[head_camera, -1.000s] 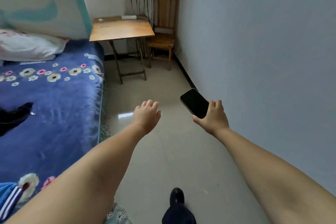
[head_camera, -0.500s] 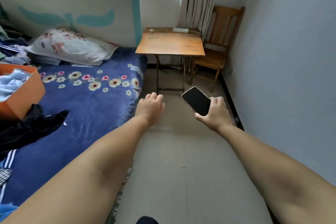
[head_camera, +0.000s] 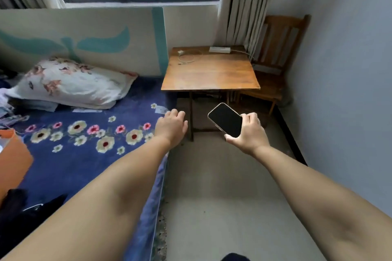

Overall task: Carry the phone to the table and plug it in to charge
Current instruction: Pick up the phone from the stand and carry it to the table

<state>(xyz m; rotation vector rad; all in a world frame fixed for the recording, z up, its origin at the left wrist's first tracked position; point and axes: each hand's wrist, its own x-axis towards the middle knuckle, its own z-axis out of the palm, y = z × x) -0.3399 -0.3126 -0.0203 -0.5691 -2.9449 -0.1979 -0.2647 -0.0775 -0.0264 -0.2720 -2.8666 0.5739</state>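
Observation:
My right hand grips a black-screened phone by its lower end, held out in the air short of the table's front edge. The small wooden table stands ahead under the window. On its far left lies a white charger with a coiled cable. A white power strip lies along its back edge. My left hand is stretched forward beside the phone, palm down, fingers loosely curled, holding nothing.
A bed with a blue flowered cover and a pillow runs along the left. An orange box sits on it. A wooden chair stands right of the table by the wall. A strip of floor leads ahead.
The view has come closer to the table and tilted up, so the window now shows. Both hands stay stretched forward, the phone still in my right hand.

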